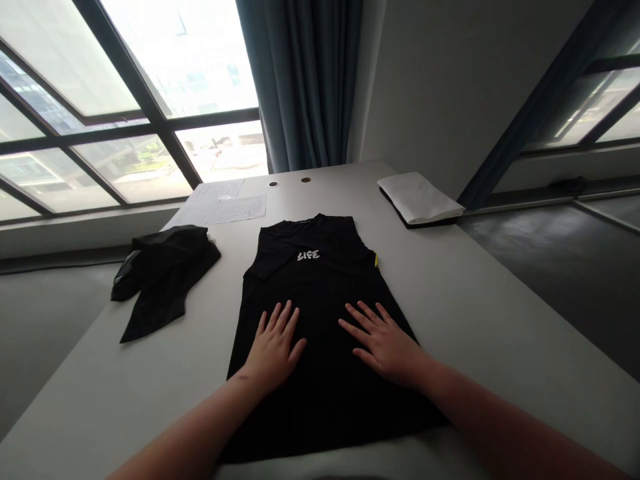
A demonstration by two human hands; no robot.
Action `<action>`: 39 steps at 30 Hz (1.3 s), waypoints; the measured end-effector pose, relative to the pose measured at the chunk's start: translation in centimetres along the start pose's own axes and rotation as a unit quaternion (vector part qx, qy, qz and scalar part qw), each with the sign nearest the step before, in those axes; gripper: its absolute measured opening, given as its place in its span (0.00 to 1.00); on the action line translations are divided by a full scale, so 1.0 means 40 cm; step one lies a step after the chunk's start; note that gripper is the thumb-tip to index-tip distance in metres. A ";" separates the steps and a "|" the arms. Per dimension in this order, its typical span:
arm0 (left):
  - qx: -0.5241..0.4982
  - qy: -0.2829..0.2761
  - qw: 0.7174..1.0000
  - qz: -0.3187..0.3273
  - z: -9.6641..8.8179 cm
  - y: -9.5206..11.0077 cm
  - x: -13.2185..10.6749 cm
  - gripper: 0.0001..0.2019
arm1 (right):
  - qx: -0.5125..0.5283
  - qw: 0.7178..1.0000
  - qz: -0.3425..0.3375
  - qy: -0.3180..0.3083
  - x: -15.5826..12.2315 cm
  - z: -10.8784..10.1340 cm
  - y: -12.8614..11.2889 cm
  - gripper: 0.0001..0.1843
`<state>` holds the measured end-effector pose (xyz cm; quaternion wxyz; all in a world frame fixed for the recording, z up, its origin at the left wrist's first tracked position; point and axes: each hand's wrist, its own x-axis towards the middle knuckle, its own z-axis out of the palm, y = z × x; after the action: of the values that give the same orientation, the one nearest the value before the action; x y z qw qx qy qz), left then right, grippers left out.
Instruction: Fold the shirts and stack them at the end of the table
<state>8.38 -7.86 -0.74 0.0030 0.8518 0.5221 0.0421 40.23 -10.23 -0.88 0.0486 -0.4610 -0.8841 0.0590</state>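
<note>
A black shirt (320, 400) with a small white print on its chest lies spread flat, its neckline toward the far end and its hem near me. The sleeves appear folded inward over the front. My left hand (274, 347) rests on the left half of the shirt, fingers spread. On the right half lies my right hand (383, 343), palm down with its fingers apart. Neither hand grips the cloth. A bit of yellow (377, 260) shows at the shirt's right edge.
The shirt is on a white table (500, 347). To the left lies a crumpled black garment (167, 273), partly near the edge. Printed papers (225, 210) sit at the far left, and a folded white cloth (420, 197) over something black at the far right. Behind hangs a blue curtain (305, 87).
</note>
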 end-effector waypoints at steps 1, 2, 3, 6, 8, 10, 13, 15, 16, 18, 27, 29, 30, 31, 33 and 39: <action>0.003 0.014 1.000 0.009 -0.002 -0.001 -0.065 0.33 | -0.003 1.000 0.003 0.001 -0.002 0.003 -0.006 0.35; 0.009 0.026 1.000 0.003 -0.006 -0.007 -0.120 0.33 | -0.004 1.000 0.005 -0.001 -0.002 0.005 -0.011 0.35; 0.015 0.035 0.999 -0.002 -0.012 -0.017 -0.163 0.32 | -0.004 1.000 0.006 -0.004 -0.002 0.005 -0.015 0.35; 0.021 0.037 0.999 -0.003 -0.030 -0.058 -0.230 0.33 | 0.006 1.000 0.011 -0.008 -0.004 -0.001 -0.033 0.34; 0.016 0.028 0.999 0.008 -0.038 -0.080 -0.241 0.33 | 0.020 1.000 0.011 -0.005 -0.012 -0.010 -0.052 0.35; 0.011 0.024 1.000 0.012 -0.039 -0.091 -0.240 0.33 | 0.038 0.999 0.003 -0.007 -0.027 -0.020 -0.073 0.36; 0.004 0.028 1.000 0.011 -0.033 -0.092 -0.237 0.33 | 0.058 0.998 -0.011 -0.028 -0.060 -0.027 -0.098 0.34; 0.002 0.031 0.999 0.010 -0.028 -0.090 -0.238 0.32 | 0.059 0.998 -0.002 -0.037 -0.084 -0.024 -0.107 0.32; 0.002 0.031 0.999 0.008 -0.026 -0.090 -0.239 0.32 | 0.057 0.998 0.010 -0.036 -0.095 -0.020 -0.108 0.33; 0.005 0.028 1.000 0.005 -0.024 -0.091 -0.243 0.32 | 0.048 0.998 0.044 -0.019 -0.116 -0.009 -0.107 0.34; 0.028 0.034 0.998 -0.033 -0.012 -0.115 -0.296 0.31 | -0.012 0.987 0.144 0.063 -0.171 0.047 -0.074 0.36; 0.034 0.038 0.998 -0.048 -0.004 -0.120 -0.312 0.31 | -0.016 0.985 0.158 0.061 -0.181 0.048 -0.059 0.36; 0.035 0.039 0.997 -0.054 0.000 -0.123 -0.321 0.32 | -0.017 0.984 0.165 0.061 -0.187 0.048 -0.050 0.37; 0.037 0.041 0.997 -0.060 0.004 -0.126 -0.329 0.32 | -0.018 0.983 0.174 0.060 -0.193 0.048 -0.042 0.37; 0.038 0.043 0.996 -0.069 0.009 -0.132 -0.343 0.31 | -0.020 0.980 0.187 0.060 -0.207 0.049 -0.027 0.38; 0.034 0.052 0.993 -0.097 0.011 -0.141 -0.375 0.31 | -0.029 0.980 0.184 0.066 -0.248 0.054 -0.009 0.38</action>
<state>-3.38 -18.62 -2.48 -0.0485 0.7934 0.6029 0.0679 45.28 -18.70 -3.27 0.0817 -0.6197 -0.7805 0.0108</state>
